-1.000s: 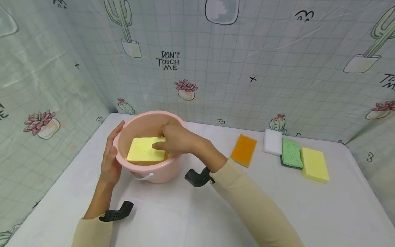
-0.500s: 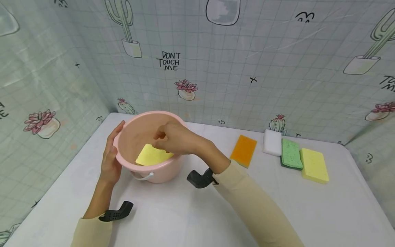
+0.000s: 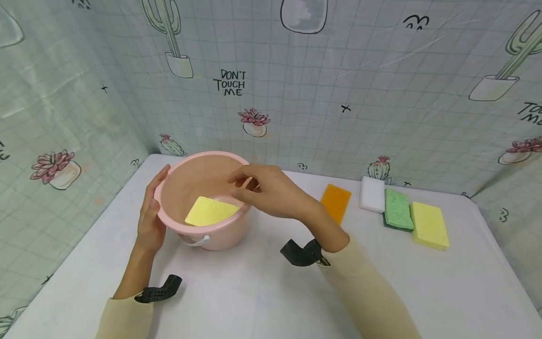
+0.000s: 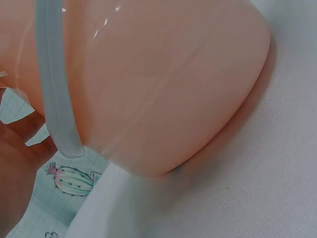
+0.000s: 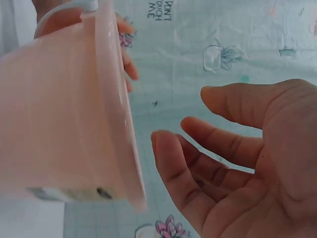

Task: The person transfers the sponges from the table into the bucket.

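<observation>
A pink bucket (image 3: 224,234) with a pale handle (image 3: 197,242) stands at the table's left. My left hand (image 3: 151,221) rests against its left side, the fingers extended along the rim; the right wrist view shows their tips past the rim. Inside the bucket lies a yellow sponge (image 3: 211,212), partly hidden by the near wall. My right hand (image 3: 273,190) hovers above the right rim, its fingers loosely bent with nothing between them. From the right wrist, the fingers of that hand (image 5: 233,163) appear apart from the bucket (image 5: 59,114).
Farther right on the white table (image 3: 262,292) lie an orange sponge (image 3: 336,202), partly behind my right arm, a white sponge (image 3: 372,194), a green sponge (image 3: 398,209) with a dark underside and a yellow sponge (image 3: 429,226). A patterned curtain (image 3: 296,94) rises behind.
My right hand has let go of the yellow sponge, which dropped lower in the bucket, and has risen rightward over the rim. The left hand has stayed at the bucket's side.
</observation>
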A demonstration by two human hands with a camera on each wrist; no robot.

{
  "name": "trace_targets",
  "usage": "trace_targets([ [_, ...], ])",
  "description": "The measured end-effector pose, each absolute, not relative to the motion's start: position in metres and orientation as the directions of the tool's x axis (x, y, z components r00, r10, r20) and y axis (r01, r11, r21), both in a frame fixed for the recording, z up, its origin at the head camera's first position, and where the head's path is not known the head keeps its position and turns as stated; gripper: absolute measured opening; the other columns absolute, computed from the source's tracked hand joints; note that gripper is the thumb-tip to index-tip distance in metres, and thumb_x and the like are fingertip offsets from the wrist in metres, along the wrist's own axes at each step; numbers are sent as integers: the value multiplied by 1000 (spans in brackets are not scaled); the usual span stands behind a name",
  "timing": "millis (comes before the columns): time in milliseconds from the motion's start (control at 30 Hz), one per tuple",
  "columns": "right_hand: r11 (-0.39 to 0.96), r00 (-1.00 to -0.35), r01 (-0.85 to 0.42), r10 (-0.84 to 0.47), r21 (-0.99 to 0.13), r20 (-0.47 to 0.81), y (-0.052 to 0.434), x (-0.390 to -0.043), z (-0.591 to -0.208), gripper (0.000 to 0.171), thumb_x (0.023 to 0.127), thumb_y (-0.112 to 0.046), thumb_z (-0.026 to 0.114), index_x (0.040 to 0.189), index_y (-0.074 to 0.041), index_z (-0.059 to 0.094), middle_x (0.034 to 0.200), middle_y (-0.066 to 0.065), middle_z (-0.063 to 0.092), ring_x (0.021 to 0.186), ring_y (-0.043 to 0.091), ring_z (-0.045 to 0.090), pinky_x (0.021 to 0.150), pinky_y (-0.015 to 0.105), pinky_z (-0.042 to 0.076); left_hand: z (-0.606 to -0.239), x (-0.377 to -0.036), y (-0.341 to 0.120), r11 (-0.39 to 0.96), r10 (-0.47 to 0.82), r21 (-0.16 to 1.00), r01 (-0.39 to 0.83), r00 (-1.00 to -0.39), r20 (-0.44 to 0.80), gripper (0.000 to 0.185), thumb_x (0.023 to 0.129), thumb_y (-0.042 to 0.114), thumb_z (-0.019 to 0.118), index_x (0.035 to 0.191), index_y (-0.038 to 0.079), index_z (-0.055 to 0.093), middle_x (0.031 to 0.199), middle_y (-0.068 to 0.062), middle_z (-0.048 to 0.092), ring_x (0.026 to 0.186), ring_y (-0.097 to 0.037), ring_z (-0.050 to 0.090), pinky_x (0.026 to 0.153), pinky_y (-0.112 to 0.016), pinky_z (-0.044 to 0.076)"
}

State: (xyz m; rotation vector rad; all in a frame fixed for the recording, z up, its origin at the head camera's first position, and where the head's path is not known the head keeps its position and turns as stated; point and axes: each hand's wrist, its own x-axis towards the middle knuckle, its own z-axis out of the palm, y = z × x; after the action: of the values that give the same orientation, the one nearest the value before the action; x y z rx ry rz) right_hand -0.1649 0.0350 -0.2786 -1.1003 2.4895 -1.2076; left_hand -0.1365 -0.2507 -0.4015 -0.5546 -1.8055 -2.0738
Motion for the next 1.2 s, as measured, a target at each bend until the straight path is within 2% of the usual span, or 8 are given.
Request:
trace_targets([
  [133,438,-753,-558,-625,-705,207,51,-161,-287,24,94,-20,61,116,-12,65,107,-5,62,87,8,57,77,22,50,-403,-138,-251,-139,6,855,500,-863,506,61,95,31,42,150,9,29,156,-13,18,138,-31,21,106,-29,33],
  [300,449,-784,-551,-567,-703,252,68,-155,-298,23,93,-21,62,115,-13,66,107,-4,61,86,9,57,79,28,51,-403,-138,-251,-136,-6,858,495,-867,499,61,94,30,43,150,10,29,155,-11,22,137,-31,23,104,-28,36],
  [467,457,-809,-531,-523,-713,268,88,-152,-306,23,93,-20,63,115,-14,65,108,-6,61,88,8,58,81,25,51,-404,-138,-251,-139,-20,857,495,-867,498,61,93,27,44,150,11,30,154,-11,24,136,-30,27,102,-27,39],
  [767,525,-898,-417,-362,-742,249,142,-148,-332,26,94,-23,62,118,-14,64,112,-2,62,94,13,60,81,33,51,-404,-138,-251,-152,11,851,503,-860,510,61,95,29,42,150,8,28,155,-12,21,136,-32,23,105,-28,35],
  [1200,612,-935,-354,-229,-707,271,197,-164,-379,32,95,-20,61,122,-4,61,116,10,62,99,23,59,85,42,52,-405,-136,-250,-139,3,848,511,-857,516,60,95,28,42,150,8,28,156,-13,19,138,-30,22,105,-28,34],
])
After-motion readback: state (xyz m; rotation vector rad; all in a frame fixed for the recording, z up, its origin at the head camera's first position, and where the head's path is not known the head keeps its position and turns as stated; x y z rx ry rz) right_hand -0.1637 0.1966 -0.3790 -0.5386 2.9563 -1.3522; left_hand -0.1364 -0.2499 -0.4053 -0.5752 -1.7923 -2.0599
